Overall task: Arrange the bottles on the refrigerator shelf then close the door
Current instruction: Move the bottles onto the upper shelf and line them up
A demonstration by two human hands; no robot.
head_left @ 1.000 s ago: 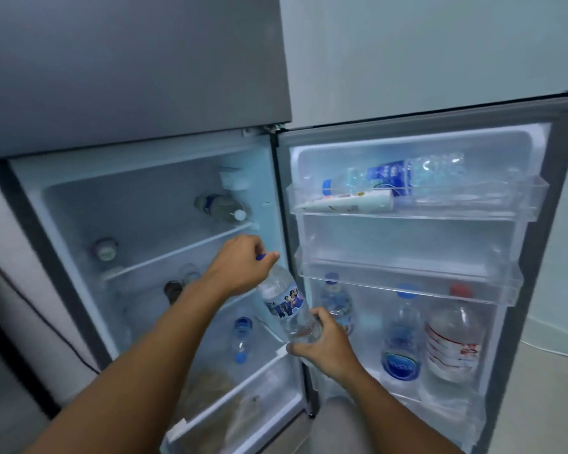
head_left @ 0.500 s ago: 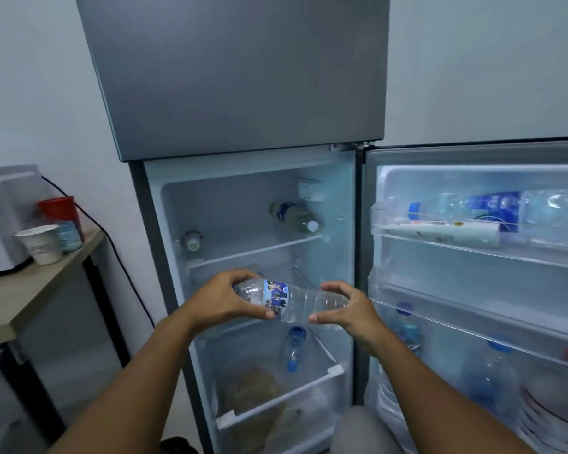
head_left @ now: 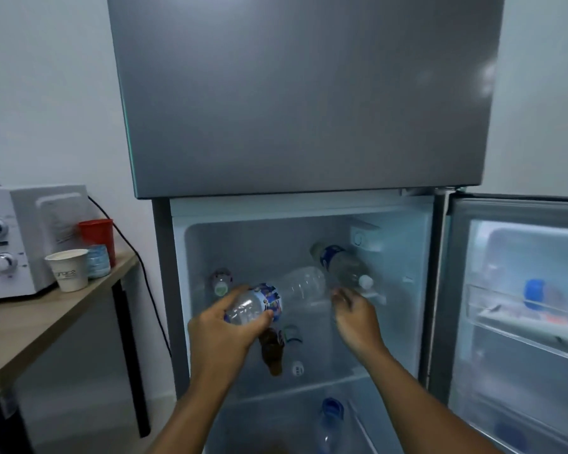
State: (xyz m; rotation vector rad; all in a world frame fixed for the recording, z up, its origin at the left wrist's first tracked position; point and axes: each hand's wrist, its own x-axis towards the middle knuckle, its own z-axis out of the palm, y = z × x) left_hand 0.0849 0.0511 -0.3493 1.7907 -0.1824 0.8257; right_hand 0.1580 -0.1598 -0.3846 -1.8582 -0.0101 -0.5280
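My left hand (head_left: pixel 222 332) grips a clear water bottle with a colourful label (head_left: pixel 276 296) by its neck end. The bottle lies almost level, its base pointing into the upper shelf (head_left: pixel 374 298) of the open refrigerator. Just right of that base, my right hand (head_left: pixel 354 317) has its fingers apart and holds nothing. A blue-labelled bottle with a white cap (head_left: pixel 340 265) lies on the upper shelf at the right. Another bottle (head_left: pixel 222 283) lies at the back left. A brown bottle (head_left: pixel 271 353) and a clear one (head_left: pixel 296 358) lie on the shelf below.
The fridge door (head_left: pixel 518 322) stands open at the right, with a blue-capped bottle (head_left: pixel 533 293) in its rack. A blue-capped bottle (head_left: pixel 331 409) lies in the bottom drawer. At the left, a wooden table (head_left: pixel 30 329) holds a white oven (head_left: pixel 17 237), a red cup (head_left: pixel 97 235) and a paper cup (head_left: pixel 68 270).
The bottle has gone from tilted low by the door up to the upper shelf, lying level. My right hand has let go of its base. The view has swung left and up.
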